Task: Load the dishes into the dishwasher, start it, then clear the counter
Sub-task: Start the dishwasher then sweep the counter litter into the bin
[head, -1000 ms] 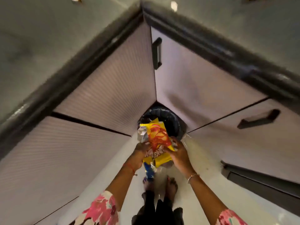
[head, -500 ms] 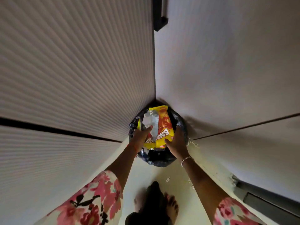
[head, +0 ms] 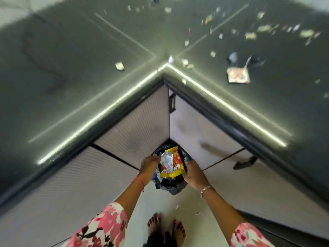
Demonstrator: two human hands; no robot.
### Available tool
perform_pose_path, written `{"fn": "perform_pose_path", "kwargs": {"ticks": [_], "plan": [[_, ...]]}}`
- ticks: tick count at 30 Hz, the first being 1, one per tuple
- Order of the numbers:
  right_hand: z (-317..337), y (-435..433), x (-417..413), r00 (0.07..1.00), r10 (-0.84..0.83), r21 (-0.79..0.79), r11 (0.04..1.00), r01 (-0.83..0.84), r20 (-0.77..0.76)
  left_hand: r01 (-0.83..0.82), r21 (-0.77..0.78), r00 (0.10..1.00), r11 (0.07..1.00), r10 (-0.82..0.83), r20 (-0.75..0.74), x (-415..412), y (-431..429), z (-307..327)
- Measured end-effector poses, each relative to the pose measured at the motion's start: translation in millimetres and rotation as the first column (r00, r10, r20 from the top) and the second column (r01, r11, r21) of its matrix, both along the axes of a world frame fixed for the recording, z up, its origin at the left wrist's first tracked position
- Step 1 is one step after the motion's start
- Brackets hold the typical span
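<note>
A yellow and red snack wrapper (head: 172, 164) with a silver inside sits at the mouth of a bin lined with a black bag (head: 175, 187), on the floor in the cabinet corner. My left hand (head: 149, 165) grips the wrapper's left edge, with a blue wrapper (head: 156, 178) showing just below it. On the right side, my right hand (head: 193, 173) presses against the wrapper and the bag's rim, its fingertips hidden. The dark counter (head: 71, 72) above carries a flat red and white packet (head: 238, 75) and several paper scraps.
Ribbed pale cabinet doors (head: 135, 125) with black handles (head: 172, 103) meet at the corner behind the bin. Small scraps lie on the light floor (head: 187, 207) near my bare feet. A dark appliance front runs along the lower right.
The camera has tipped up, so the counter top and its litter are in view. Both hands stay on the yellow wrapper at the bin mouth.
</note>
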State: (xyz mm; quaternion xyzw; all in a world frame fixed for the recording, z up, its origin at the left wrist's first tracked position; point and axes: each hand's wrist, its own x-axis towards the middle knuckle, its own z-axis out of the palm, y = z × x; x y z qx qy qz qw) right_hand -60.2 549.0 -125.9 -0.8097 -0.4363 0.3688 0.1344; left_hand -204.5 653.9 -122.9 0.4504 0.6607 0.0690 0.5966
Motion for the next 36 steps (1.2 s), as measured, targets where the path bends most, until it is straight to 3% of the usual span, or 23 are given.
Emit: {"fn": "perform_pose_path", "kwargs": {"ticks": [3,7,12,14,19,24,30,36], "plan": [[86.3,3.1,-0.3,0.994,0.095,-0.019,0.995,-0.094,0.057,0.049,0.081,0.992,0.996,-0.058,0.112,-1.4,-7.6,81.3],[196.7,5.2,5.9,0.983,0.142,0.189,0.969,-0.162,0.114,0.122,0.33,0.968,0.936,-0.186,0.17,8.4,-4.6,190.9],[288.7,13.8,28.8,0.983,-0.071,0.544,0.839,-0.033,0.169,0.137,0.598,0.931,0.79,-0.309,0.196,18.7,11.2,274.7],[305.7,17.6,44.8,0.966,-0.166,0.606,0.795,0.014,0.197,0.145,0.656,0.922,0.74,-0.341,0.181,23.7,20.2,291.3],[305.0,38.1,90.5,0.941,-0.237,0.523,0.849,0.079,0.243,0.2,0.721,0.905,0.663,-0.407,0.123,43.8,60.3,293.1],[298.8,69.2,121.8,0.926,-0.218,0.327,0.938,0.112,0.307,0.338,0.77,0.853,0.541,-0.523,-0.007,73.3,113.6,276.6],[278.0,94.4,130.1,0.9,-0.213,0.217,0.966,0.137,0.381,0.461,0.77,0.77,0.442,-0.63,-0.1,99.4,156.2,251.2],[275.6,104.7,138.1,0.89,-0.262,0.246,0.953,0.177,0.374,0.378,0.777,0.763,0.503,-0.645,0.046,101.9,174.2,238.0]]}}
